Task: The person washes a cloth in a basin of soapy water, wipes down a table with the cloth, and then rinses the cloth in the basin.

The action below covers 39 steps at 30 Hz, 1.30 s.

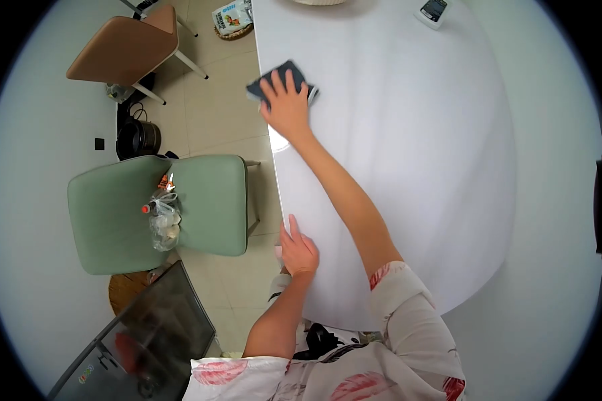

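My right hand reaches far forward and presses down on a dark grey cloth. Its fingers are spread over the cloth, which has a pale edge and lies at the left edge of the white table, with one corner reaching past it. Nearer to my body, my left hand rests on the same edge of the table, fingers stretched out and nothing visible in them. Part of the cloth is hidden under my right hand.
Left of the table stands a green chair with a plastic bag on it. Behind it are a brown chair and a black pot on the floor. A white container stands on the table's far right.
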Each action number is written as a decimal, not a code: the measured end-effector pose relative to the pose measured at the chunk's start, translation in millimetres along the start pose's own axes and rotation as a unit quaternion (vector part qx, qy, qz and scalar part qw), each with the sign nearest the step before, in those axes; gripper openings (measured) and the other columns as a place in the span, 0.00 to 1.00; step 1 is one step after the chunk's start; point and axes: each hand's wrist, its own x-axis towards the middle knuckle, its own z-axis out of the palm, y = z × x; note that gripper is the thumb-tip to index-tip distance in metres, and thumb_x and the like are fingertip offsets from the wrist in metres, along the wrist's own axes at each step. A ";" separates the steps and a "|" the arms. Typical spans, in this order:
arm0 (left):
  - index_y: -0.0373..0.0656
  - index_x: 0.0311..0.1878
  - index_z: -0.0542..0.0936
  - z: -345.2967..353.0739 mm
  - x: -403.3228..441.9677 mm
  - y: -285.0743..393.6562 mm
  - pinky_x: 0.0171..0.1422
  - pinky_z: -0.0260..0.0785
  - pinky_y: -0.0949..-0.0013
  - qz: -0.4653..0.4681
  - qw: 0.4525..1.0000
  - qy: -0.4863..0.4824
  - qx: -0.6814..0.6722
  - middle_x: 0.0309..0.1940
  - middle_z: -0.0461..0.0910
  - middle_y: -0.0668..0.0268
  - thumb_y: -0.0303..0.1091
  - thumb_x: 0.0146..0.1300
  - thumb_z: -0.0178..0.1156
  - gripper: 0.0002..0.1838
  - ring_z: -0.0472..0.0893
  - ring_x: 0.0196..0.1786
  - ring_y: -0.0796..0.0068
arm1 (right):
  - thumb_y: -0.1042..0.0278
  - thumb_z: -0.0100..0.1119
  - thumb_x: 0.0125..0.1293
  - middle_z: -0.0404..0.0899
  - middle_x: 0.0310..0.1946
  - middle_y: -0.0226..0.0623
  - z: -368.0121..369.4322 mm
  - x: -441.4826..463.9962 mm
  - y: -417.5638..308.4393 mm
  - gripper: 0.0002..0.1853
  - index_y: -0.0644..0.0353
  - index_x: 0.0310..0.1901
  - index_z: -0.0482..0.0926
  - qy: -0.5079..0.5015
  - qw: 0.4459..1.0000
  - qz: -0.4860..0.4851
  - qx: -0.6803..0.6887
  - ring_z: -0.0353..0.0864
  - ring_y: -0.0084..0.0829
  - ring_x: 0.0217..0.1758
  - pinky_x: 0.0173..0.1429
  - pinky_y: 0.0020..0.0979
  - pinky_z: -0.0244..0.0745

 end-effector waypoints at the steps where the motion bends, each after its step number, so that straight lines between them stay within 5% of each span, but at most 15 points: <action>1: 0.48 0.68 0.55 -0.7 -1.0 -0.8 0.57 0.63 0.53 0.006 1.000 -0.002 0.000 0.61 0.58 0.46 0.30 0.58 0.43 0.31 0.66 0.57 0.45 | 0.55 0.54 0.52 0.62 0.61 0.39 -14.0 -20.3 -7.0 0.26 0.49 0.55 0.70 -0.036 0.999 -0.028 0.002 0.57 0.47 0.65 0.58 0.55 0.55; 4: 0.49 0.68 0.54 3.6 3.2 0.2 0.56 0.64 0.53 -0.001 1.000 0.001 0.003 0.61 0.58 0.45 0.30 0.59 0.43 0.31 0.66 0.57 0.44 | 0.57 0.57 0.52 0.60 0.64 0.36 -60.3 -85.5 -13.2 0.28 0.46 0.58 0.69 -0.095 0.989 -0.079 0.080 0.54 0.43 0.68 0.59 0.52 0.55; 10: 0.50 0.68 0.54 -4.3 5.2 2.7 0.55 0.66 0.53 -0.009 1.000 -0.008 -0.010 0.63 0.55 0.47 0.32 0.60 0.39 0.29 0.67 0.56 0.46 | 0.63 0.59 0.46 0.59 0.65 0.34 -168.0 -221.2 19.7 0.32 0.45 0.59 0.69 -0.155 0.983 0.099 0.014 0.53 0.39 0.69 0.61 0.48 0.52; 13: 0.50 0.68 0.54 -3.8 5.8 0.9 0.54 0.67 0.54 -0.007 1.000 0.015 0.012 0.63 0.55 0.49 0.32 0.61 0.38 0.29 0.68 0.56 0.49 | 0.69 0.54 0.43 0.61 0.64 0.35 -219.4 -300.5 81.2 0.32 0.48 0.57 0.72 -0.044 0.978 0.195 -0.066 0.57 0.40 0.68 0.62 0.45 0.50; 16: 0.49 0.68 0.53 -3.9 7.4 -2.5 0.52 0.67 0.51 0.011 1.000 0.023 0.000 0.61 0.57 0.47 0.33 0.62 0.37 0.28 0.69 0.54 0.46 | 0.59 0.50 0.57 0.58 0.66 0.33 -258.3 -352.2 167.0 0.28 0.48 0.62 0.65 -0.002 0.906 0.356 -0.229 0.53 0.37 0.69 0.62 0.45 0.49; 21: 0.49 0.68 0.54 -4.8 8.1 4.1 0.48 0.69 0.52 0.020 0.999 0.038 0.009 0.60 0.58 0.47 0.33 0.62 0.38 0.28 0.71 0.51 0.47 | 0.52 0.50 0.57 0.59 0.64 0.31 -237.6 -358.5 256.3 0.27 0.39 0.60 0.65 0.068 0.758 0.504 -0.409 0.54 0.42 0.67 0.57 0.56 0.53; 24: 0.49 0.67 0.55 -3.4 9.8 1.8 0.44 0.71 0.53 0.056 0.995 0.072 0.027 0.59 0.60 0.47 0.32 0.62 0.39 0.27 0.73 0.49 0.49 | 0.52 0.52 0.54 0.61 0.63 0.34 -214.8 -324.6 204.3 0.28 0.40 0.60 0.66 0.088 0.769 0.481 -0.412 0.55 0.44 0.66 0.55 0.55 0.54; 30: 0.50 0.66 0.57 -2.4 11.7 6.4 0.42 0.71 0.51 0.045 0.995 0.074 0.044 0.55 0.64 0.49 0.33 0.62 0.41 0.27 0.76 0.42 0.50 | 0.59 0.56 0.50 0.56 0.66 0.36 -190.3 -305.7 27.0 0.31 0.44 0.61 0.66 0.026 0.931 0.315 -0.184 0.53 0.44 0.68 0.60 0.54 0.50; 35: 0.46 0.65 0.58 16.8 31.8 -17.3 0.57 0.64 0.53 0.112 0.976 0.169 0.079 0.61 0.61 0.49 0.34 0.62 0.40 0.26 0.71 0.54 0.52 | 0.58 0.58 0.49 0.52 0.68 0.32 -232.9 -382.5 -72.6 0.35 0.40 0.63 0.62 -0.112 0.965 0.234 0.029 0.48 0.38 0.71 0.68 0.52 0.44; 36: 0.44 0.65 0.58 26.5 35.9 -26.0 0.61 0.61 0.53 0.171 0.954 0.222 0.107 0.63 0.58 0.48 0.34 0.62 0.40 0.26 0.69 0.58 0.52 | 0.58 0.58 0.49 0.52 0.68 0.32 -245.7 -402.3 -76.7 0.35 0.40 0.63 0.62 -0.110 0.964 0.243 0.022 0.48 0.38 0.71 0.68 0.52 0.44; 37: 0.42 0.67 0.55 18.1 28.1 -17.5 0.68 0.50 0.51 0.128 0.964 0.165 0.164 0.67 0.53 0.52 0.35 0.63 0.37 0.27 0.61 0.65 0.57 | 0.58 0.58 0.50 0.52 0.68 0.31 -258.0 -423.0 -79.7 0.35 0.40 0.63 0.62 -0.128 0.952 0.279 -0.009 0.49 0.37 0.71 0.68 0.52 0.44; 39: 0.42 0.67 0.54 19.6 34.1 -26.0 0.69 0.46 0.50 0.159 0.952 0.165 0.203 0.68 0.52 0.55 0.35 0.63 0.36 0.28 0.56 0.68 0.60 | 0.58 0.57 0.50 0.52 0.68 0.30 -280.1 -457.0 -70.9 0.35 0.39 0.64 0.61 -0.138 0.924 0.347 -0.077 0.49 0.35 0.71 0.69 0.50 0.44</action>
